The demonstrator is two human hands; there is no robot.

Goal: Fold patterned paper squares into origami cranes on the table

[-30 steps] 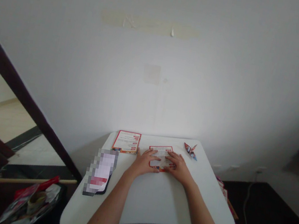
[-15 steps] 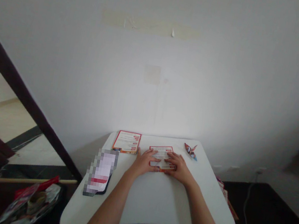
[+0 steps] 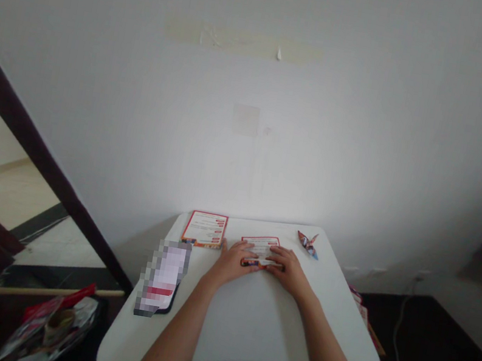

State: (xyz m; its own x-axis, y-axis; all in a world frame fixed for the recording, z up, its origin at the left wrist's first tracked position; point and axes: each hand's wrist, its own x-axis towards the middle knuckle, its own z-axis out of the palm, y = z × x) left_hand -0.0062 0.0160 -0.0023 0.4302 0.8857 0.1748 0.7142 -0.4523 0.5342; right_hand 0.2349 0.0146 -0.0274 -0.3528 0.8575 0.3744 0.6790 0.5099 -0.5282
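A printed paper sheet [image 3: 262, 249] with a red border lies on the white table between my hands. Its near edge is turned up, showing a coloured strip of the reverse side. My left hand [image 3: 233, 262] grips the sheet's left side, fingers on top and thumb at the near edge. On the right side, my right hand [image 3: 289, 270] holds it likewise, thumb at the raised edge. The thumb tips come close together near the middle. A folded paper crane [image 3: 308, 245] sits to the right of my right hand.
A stack of similar printed sheets [image 3: 206, 227] lies at the table's back left. In front of it rests a phone [image 3: 163, 281], partly blurred out. The white table [image 3: 258, 325] meets the wall behind. A bag of rubbish [image 3: 54, 328] stands on the floor at left.
The sheet's near edge has been lifted and turned up away from me, by both thumbs. More of the coloured reverse shows. The arms have hardly moved.
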